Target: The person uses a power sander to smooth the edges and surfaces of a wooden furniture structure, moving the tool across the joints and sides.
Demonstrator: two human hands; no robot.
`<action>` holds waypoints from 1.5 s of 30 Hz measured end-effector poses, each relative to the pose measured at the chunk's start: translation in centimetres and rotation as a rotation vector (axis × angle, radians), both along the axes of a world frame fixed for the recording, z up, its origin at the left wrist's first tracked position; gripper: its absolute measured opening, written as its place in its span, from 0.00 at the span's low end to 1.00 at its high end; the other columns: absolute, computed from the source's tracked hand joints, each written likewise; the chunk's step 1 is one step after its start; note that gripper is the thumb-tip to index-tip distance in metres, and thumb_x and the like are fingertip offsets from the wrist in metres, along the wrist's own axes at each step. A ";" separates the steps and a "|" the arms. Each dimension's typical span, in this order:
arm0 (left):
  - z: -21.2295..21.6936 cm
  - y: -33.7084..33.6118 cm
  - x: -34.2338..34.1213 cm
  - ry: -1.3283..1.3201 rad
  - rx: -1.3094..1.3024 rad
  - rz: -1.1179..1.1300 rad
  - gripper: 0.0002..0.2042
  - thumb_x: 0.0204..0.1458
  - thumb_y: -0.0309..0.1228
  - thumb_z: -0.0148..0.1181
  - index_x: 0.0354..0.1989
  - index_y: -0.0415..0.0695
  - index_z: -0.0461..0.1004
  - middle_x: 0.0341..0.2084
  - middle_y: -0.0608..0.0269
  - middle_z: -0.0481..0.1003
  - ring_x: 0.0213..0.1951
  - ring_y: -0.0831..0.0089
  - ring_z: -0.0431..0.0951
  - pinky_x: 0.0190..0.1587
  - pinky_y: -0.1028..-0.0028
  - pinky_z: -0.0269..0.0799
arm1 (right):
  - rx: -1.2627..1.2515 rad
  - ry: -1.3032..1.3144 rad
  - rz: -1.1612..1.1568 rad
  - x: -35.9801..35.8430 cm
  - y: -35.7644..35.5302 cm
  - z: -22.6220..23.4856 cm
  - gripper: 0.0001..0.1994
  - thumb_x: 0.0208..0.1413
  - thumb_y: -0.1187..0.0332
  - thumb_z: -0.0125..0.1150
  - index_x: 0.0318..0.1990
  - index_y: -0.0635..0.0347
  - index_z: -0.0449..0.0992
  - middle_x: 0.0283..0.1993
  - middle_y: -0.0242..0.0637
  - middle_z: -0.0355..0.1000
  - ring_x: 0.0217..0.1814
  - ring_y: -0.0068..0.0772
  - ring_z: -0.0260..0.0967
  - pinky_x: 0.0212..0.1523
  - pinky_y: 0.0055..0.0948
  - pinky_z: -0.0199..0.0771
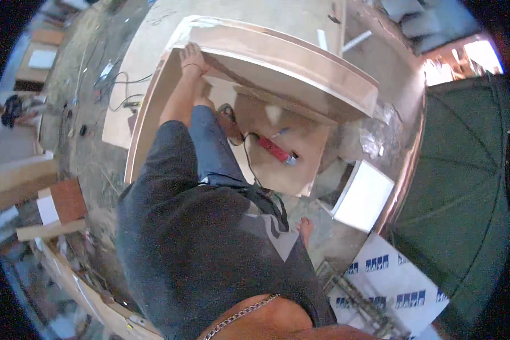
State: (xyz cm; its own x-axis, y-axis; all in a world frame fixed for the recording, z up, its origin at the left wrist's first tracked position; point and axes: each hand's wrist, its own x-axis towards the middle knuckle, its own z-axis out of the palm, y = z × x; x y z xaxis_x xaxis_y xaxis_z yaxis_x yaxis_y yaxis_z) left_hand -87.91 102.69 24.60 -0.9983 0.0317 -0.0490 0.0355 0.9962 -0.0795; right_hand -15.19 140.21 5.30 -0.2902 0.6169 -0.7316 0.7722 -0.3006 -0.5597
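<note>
A large wooden box frame [300, 65] with pale edges and a curved look stands on the floor in front of me. At its far left corner, my left hand [192, 59] grips the top edge, fingers over the outside and thumb toward the inside. My jeans-clad leg and a foot [228, 116] are inside the frame. Beside the foot lies a red corded power tool [273, 148] on a brown board [309, 170]. What looks like my right hand [305, 226] shows low beside my dark shirt, mostly hidden; its finger position is unclear.
A white panel [364, 195] stands to the right, near a printed white sheet [391, 283] and a dark green cover [453, 181]. Black cables [119, 93] lie on the left floor. Boards and a brown-and-white panel [62, 204] are at left. White strips [357, 41] lie at the back.
</note>
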 end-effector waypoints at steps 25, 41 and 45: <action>0.5 33.1 18.7 0.086 0.032 -0.676 0.52 0.41 0.46 0.67 0.67 0.32 0.41 0.66 0.32 0.44 0.67 0.38 0.45 0.68 0.49 0.40 | 0.161 -0.195 -0.084 15.3 -7.8 -3.7 0.19 0.45 0.56 0.65 0.40 0.62 0.80 0.41 0.52 0.76 0.41 0.46 0.74 0.44 0.41 0.73; -2.5 37.4 24.7 0.040 0.057 -1.054 0.51 0.47 0.53 0.59 0.71 0.45 0.33 0.69 0.46 0.42 0.70 0.48 0.40 0.69 0.49 0.32 | 0.373 0.019 -0.018 19.5 -10.8 -7.4 0.19 0.53 0.55 0.58 0.42 0.62 0.76 0.33 0.48 0.75 0.38 0.45 0.73 0.40 0.38 0.71; -10.4 30.3 30.9 -0.284 -0.196 -1.028 0.43 0.50 0.49 0.56 0.70 0.44 0.42 0.68 0.47 0.46 0.69 0.51 0.47 0.69 0.50 0.37 | 0.328 0.034 -0.095 18.7 -10.9 -7.2 0.17 0.53 0.57 0.59 0.43 0.62 0.75 0.33 0.46 0.74 0.36 0.41 0.73 0.39 0.37 0.71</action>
